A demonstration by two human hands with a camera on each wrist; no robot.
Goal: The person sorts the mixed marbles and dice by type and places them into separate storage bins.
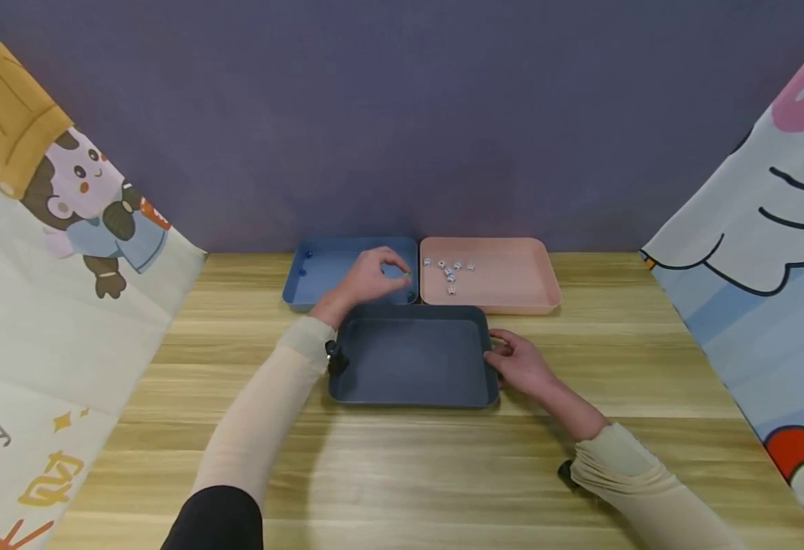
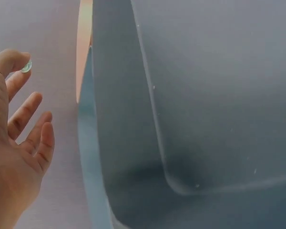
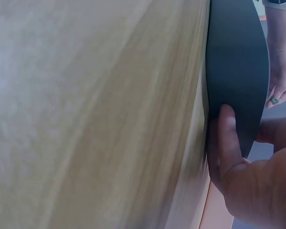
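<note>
My left hand (image 1: pixel 372 276) is above the right part of the blue tray (image 1: pixel 347 244), pinching a small clear green marble (image 2: pixel 26 66) between thumb and forefinger. The other fingers of that hand are spread and half bent in the left wrist view. Below it, another green marble (image 1: pixel 411 295) lies in the blue tray's right front corner. My right hand (image 1: pixel 520 363) grips the right wall of the dark grey tray (image 1: pixel 412 363); in the right wrist view its fingers (image 3: pixel 227 136) lie on the outer side, with the thumb over the rim.
Two dark blue marbles (image 1: pixel 306 263) lie at the blue tray's left end. Beside it stands a pink tray (image 1: pixel 512 267) with several white dice (image 1: pixel 450 276). Both trays stand against the dark backdrop (image 1: pixel 402 122), behind the grey tray on the wooden table (image 1: pixel 402 473).
</note>
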